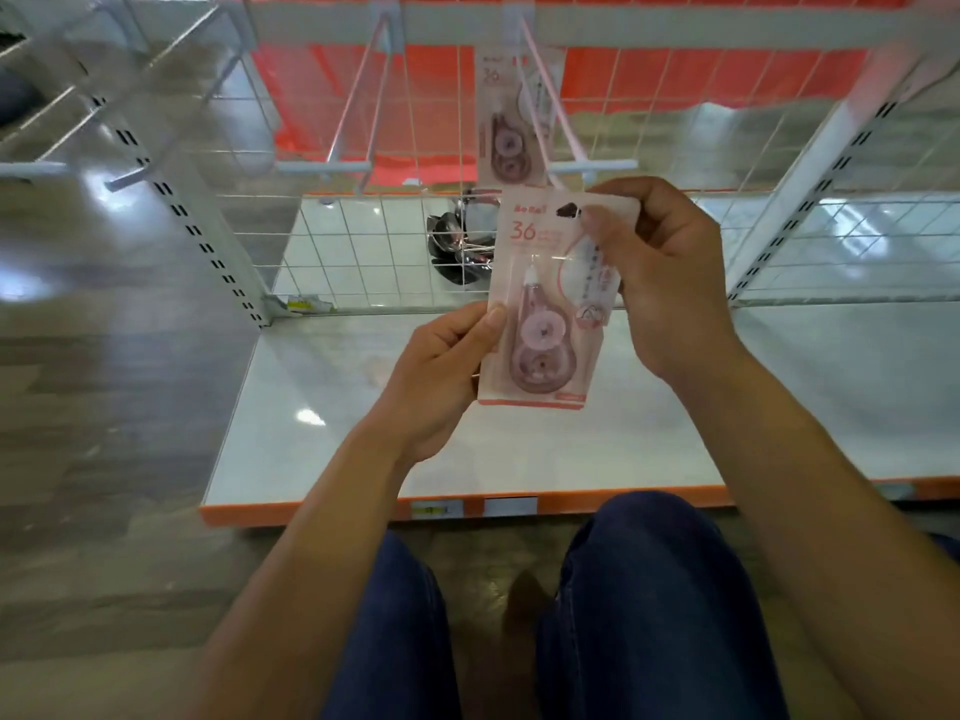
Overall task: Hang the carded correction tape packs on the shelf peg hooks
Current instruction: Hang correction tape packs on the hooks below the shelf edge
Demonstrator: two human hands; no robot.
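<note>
— What is nearest?

— Knees in dark blue trousers [644, 589], in front of a flat white shelf board with an orange front edge [363, 433]. Above that board, both hands hold one pale pink carded correction tape pack [540, 314] upright in the air, printed face to the camera.

— How is it gripped?

— The left hand [441, 361] pinches the pack's lower left edge between thumb and fingers. The right hand [665, 272] pinches the card's top right corner, thumb just beside the dark hang hole [568, 210].

— And beyond?

— The front end of a white double-wire peg hook [543, 101] sits just above the card's top edge; I cannot tell whether they touch. A second pink pack of the same kind [501, 127] hangs further back on it. To the left is a bare white wire hook [358, 101], and behind everything a white wire grid panel [727, 122].

— Which step is this?

— Lining up, I'd judge: one pack is hung and this one is not yet on. The next move calls for raising the card until the hole meets the hook's tip, then sliding it back. The thumb may need to clear the hole.
</note>
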